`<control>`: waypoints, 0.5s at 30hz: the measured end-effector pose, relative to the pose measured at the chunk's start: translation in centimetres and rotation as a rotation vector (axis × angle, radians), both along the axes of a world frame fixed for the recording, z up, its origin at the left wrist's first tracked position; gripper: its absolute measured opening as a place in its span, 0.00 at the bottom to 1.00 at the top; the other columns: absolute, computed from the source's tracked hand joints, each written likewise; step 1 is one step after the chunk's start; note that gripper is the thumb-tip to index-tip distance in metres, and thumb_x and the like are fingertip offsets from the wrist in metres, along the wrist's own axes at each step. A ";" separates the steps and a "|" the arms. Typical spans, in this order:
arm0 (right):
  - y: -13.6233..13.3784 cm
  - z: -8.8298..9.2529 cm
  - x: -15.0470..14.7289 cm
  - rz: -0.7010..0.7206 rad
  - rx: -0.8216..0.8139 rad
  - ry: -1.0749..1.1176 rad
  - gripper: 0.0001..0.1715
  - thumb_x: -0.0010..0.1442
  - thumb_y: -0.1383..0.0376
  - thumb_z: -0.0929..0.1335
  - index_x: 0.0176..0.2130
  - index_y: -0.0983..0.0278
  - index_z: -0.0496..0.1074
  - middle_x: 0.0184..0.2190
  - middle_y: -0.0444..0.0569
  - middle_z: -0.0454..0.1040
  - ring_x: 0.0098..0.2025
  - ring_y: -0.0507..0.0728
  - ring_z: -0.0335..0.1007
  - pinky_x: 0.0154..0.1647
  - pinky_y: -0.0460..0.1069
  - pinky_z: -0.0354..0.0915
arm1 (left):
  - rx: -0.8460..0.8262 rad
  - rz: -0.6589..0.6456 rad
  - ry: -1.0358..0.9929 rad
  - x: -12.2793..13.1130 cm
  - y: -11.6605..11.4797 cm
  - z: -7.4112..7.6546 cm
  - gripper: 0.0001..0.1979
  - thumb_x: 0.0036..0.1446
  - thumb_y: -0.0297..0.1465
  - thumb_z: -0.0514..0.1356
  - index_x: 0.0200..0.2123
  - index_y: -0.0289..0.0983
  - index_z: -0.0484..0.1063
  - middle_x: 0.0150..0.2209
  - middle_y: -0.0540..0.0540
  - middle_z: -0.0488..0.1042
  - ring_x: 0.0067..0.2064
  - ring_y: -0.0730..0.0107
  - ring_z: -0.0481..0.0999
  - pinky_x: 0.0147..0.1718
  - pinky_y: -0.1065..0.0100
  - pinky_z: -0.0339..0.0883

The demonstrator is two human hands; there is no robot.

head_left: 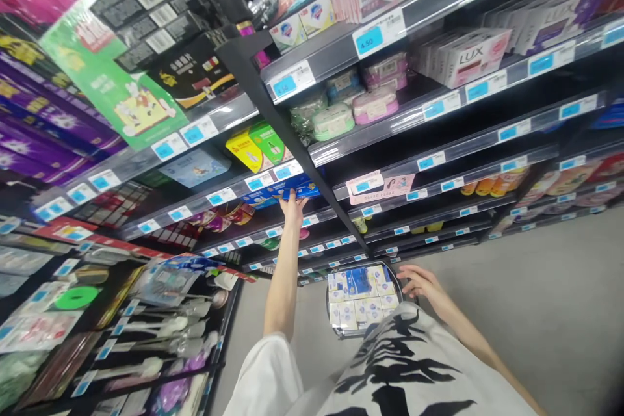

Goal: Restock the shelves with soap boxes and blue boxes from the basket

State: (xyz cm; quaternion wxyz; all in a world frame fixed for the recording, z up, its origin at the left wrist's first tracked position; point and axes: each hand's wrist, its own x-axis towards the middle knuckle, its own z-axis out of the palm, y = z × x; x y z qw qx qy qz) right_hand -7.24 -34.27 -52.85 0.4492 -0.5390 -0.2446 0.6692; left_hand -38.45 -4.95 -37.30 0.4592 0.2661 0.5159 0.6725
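Note:
My left hand (293, 205) reaches into a middle shelf, its fingers closed on the front edge of a flat blue box (308, 188). Another blue box (263, 197) lies just to the left of it. My right hand (420, 281) is open, fingers stretched out, beside the right rim of a dark basket (329, 312) on the floor. Rows of small white soap boxes (363, 312) fill the basket, and a blue packet (359, 280) lies on top of them.
Above my left hand stand yellow and green boxes (257, 146). Wrapped soaps (375, 104) and LUX boxes (475, 58) sit on shelves to the right. A dark upright post (292, 143) divides the shelving. Hanging utensils (160, 331) line the left rack; grey floor (536, 286) spreads to the right.

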 end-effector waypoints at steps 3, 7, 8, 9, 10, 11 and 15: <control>-0.2 -0.2 0.3 -0.005 0.007 0.007 0.30 0.54 0.45 0.76 0.48 0.62 0.80 0.48 0.57 0.84 0.34 0.59 0.80 0.33 0.52 0.71 | -0.050 0.006 -0.040 0.7 1.9 -0.6 0.22 0.71 0.24 0.62 0.62 0.42 0.60 0.50 0.43 0.80 0.43 0.67 0.84 0.47 0.59 0.83; -0.4 -0.7 0.9 0.013 0.036 0.024 0.29 0.56 0.46 0.76 0.49 0.61 0.80 0.49 0.58 0.83 0.36 0.59 0.80 0.34 0.52 0.72 | -0.016 -0.043 0.000 0.9 3.1 -1.4 0.27 0.61 0.13 0.65 0.57 0.41 0.65 0.45 0.48 0.81 0.46 0.72 0.84 0.51 0.65 0.82; -0.5 -0.9 1.0 0.020 0.042 0.025 0.28 0.57 0.46 0.76 0.49 0.61 0.80 0.50 0.58 0.83 0.37 0.60 0.80 0.34 0.53 0.72 | -0.005 -0.057 0.016 0.8 3.2 -1.5 0.27 0.59 0.11 0.65 0.55 0.40 0.66 0.44 0.49 0.81 0.46 0.73 0.84 0.52 0.66 0.81; -0.5 -1.1 1.1 0.028 0.044 0.026 0.28 0.57 0.46 0.76 0.50 0.60 0.80 0.50 0.58 0.83 0.37 0.60 0.80 0.34 0.53 0.72 | 0.001 -0.069 0.033 0.6 3.3 -1.6 0.27 0.58 0.10 0.66 0.53 0.40 0.67 0.43 0.51 0.81 0.46 0.74 0.84 0.53 0.66 0.81; -0.6 -1.3 1.2 0.033 0.046 0.026 0.27 0.58 0.46 0.75 0.50 0.60 0.80 0.50 0.58 0.83 0.37 0.60 0.80 0.34 0.53 0.72 | 0.001 -0.079 0.051 0.5 3.4 -1.6 0.26 0.56 0.10 0.66 0.51 0.40 0.68 0.43 0.51 0.81 0.45 0.74 0.84 0.53 0.66 0.80; -0.6 -1.6 1.3 0.038 0.044 0.026 0.27 0.58 0.46 0.75 0.50 0.60 0.80 0.50 0.58 0.83 0.38 0.60 0.80 0.33 0.53 0.72 | -0.003 -0.087 0.069 0.3 3.6 -1.6 0.25 0.56 0.10 0.67 0.49 0.40 0.69 0.42 0.52 0.81 0.44 0.75 0.84 0.53 0.66 0.81; -0.6 -2.2 1.3 0.044 0.024 0.024 0.25 0.59 0.47 0.75 0.49 0.59 0.80 0.51 0.58 0.83 0.38 0.60 0.80 0.33 0.53 0.72 | -0.071 -0.113 0.163 -0.4 4.3 -1.5 0.18 0.56 0.15 0.71 0.44 0.38 0.72 0.34 0.52 0.79 0.35 0.74 0.83 0.44 0.67 0.83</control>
